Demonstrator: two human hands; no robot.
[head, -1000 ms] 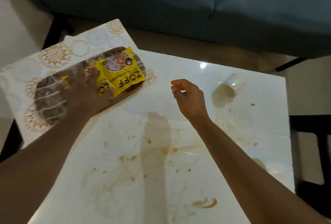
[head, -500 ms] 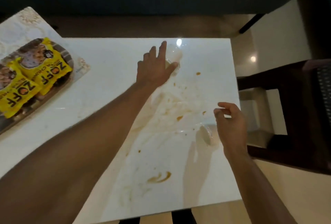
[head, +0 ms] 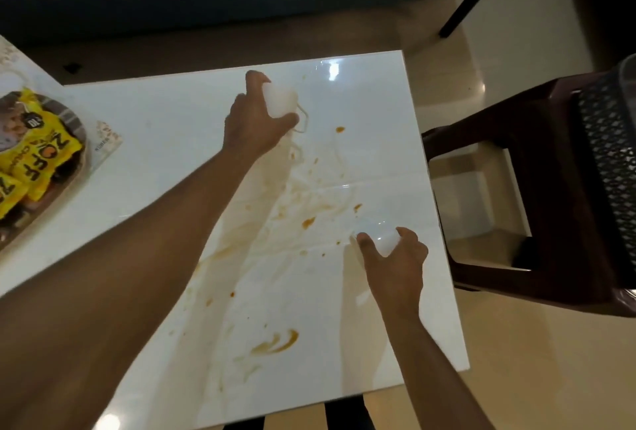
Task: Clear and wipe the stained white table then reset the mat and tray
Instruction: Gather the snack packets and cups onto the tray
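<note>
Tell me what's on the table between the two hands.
In the head view, between the left hand and right hand, the white table holds only brown stains and smears; no object lies there. Each hand grips a cup.

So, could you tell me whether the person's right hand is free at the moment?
No, the right hand grips a small white cup near the table's right edge, fingers and thumb curled around it.

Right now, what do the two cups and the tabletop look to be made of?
Cup in the left hand: translucent white, likely thin plastic. Cup in the right hand: the same look, partly hidden. Tabletop: glossy white, mirrors the lamp glare, maybe glass or polished stone; cannot tell which.
</note>
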